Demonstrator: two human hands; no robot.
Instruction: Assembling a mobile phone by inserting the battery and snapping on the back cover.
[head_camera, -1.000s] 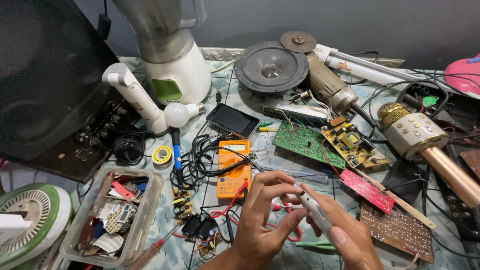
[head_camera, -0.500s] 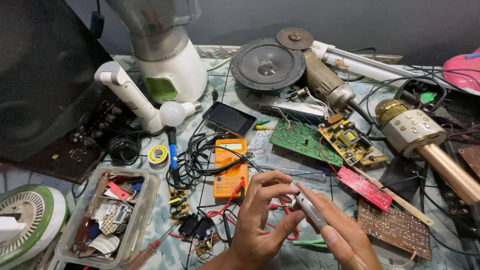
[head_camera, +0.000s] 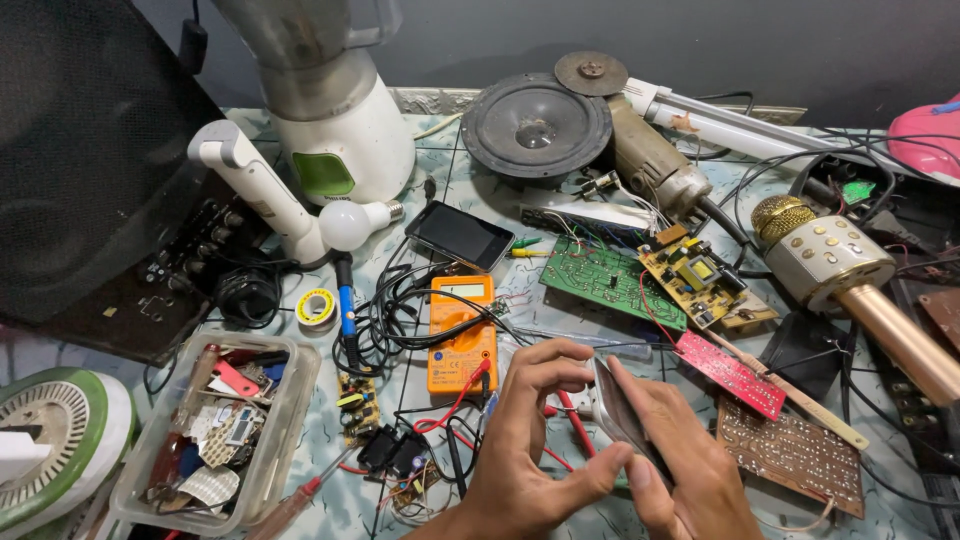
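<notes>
Both my hands meet low in the middle of the view over a cluttered workbench. My right hand (head_camera: 690, 470) holds a thin grey slab-like device (head_camera: 622, 415) edge-on. My left hand (head_camera: 530, 445) pinches its upper end with fingertips and thumb. Just behind my hands lie an orange multimeter (head_camera: 462, 335) with red and black leads and a red circuit board (head_camera: 730, 372). Red-handled pliers (head_camera: 572, 425) lie partly hidden under my hands.
A green circuit board (head_camera: 605, 280), a yellow power board (head_camera: 695, 275), a dark phone (head_camera: 460, 235), a speaker cone (head_camera: 535, 125), an angle grinder (head_camera: 650, 165), a gold microphone (head_camera: 850, 280), a white blender (head_camera: 335, 130), a light bulb (head_camera: 345, 225), a solder roll (head_camera: 316, 307) and a clear parts tub (head_camera: 290, 420) crowd the bench.
My hands have turned the grey device more edge-on and drawn closer together. The view has shifted slightly; the bench items have not moved.
</notes>
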